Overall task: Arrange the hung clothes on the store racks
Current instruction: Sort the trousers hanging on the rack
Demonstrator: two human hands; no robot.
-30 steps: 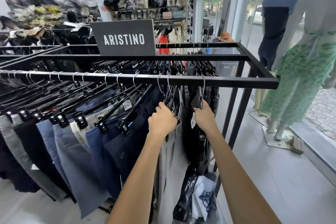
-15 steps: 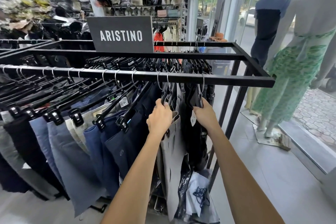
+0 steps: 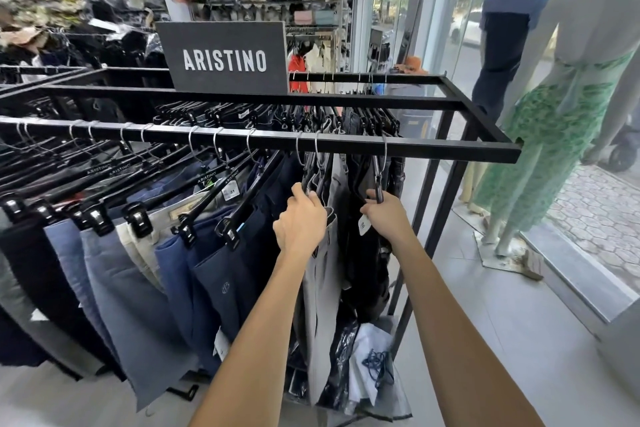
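Head view: front rail [image 3: 433, 146] runs 9 to 3 o'clock.
Left hand [image 3: 300, 218]: fingers curled round the grey trousers' [image 3: 323, 288] hanger.
Right hand [image 3: 385, 215]: pinches the dark trousers' [image 3: 363, 270] hanger, just toward 3 o'clock.
Hangers: both directly under the rail, hooks at 12 o'clock from each hand.

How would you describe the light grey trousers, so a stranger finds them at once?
Find the black rack with the ARISTINO sign. On its front rail, near the right end, the left hand grips the light grey trousers, the only pale pair between navy and black neighbours.
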